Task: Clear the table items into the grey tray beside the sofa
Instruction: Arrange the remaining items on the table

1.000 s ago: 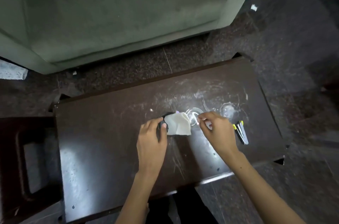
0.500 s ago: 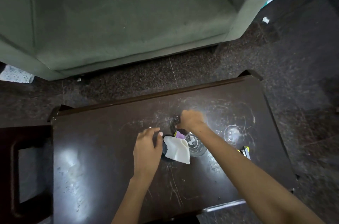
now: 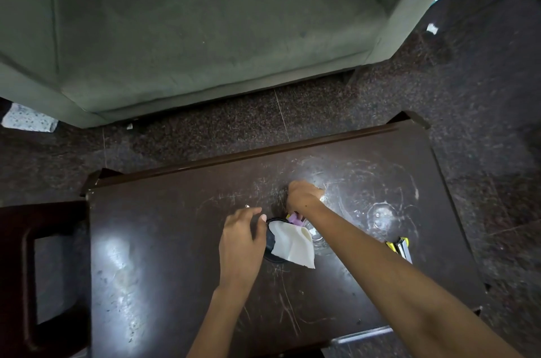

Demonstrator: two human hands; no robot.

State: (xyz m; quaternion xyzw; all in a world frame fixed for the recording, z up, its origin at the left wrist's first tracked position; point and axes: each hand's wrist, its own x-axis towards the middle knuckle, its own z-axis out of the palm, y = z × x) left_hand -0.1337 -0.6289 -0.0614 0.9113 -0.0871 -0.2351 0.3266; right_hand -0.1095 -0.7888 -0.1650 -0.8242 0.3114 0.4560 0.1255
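On the dark wooden table (image 3: 164, 240) a white tissue (image 3: 294, 245) lies over a black round container (image 3: 270, 243). A purple item (image 3: 293, 217) sticks out behind it, and a clear glass (image 3: 318, 240) stands just to the right. My left hand (image 3: 241, 237) grips the container's left side, thumb at its rim. My right hand (image 3: 303, 195) reaches past these items with its fingers curled down onto the table top; what is under them is hidden. A yellow and silver stapler-like item (image 3: 399, 247) lies beyond my right forearm. No grey tray is plainly in view.
A grey-green sofa (image 3: 205, 20) fills the far side, across a strip of dark speckled floor (image 3: 336, 100). A dark wooden frame (image 3: 23, 269) stands against the table's left edge. A pale cloth (image 3: 29, 121) lies on the floor at the sofa's left corner.
My right hand left the glass and moved to the far side of the items, where its fingers curled onto the table. The left hand stayed at the black container. The camera tilted up.
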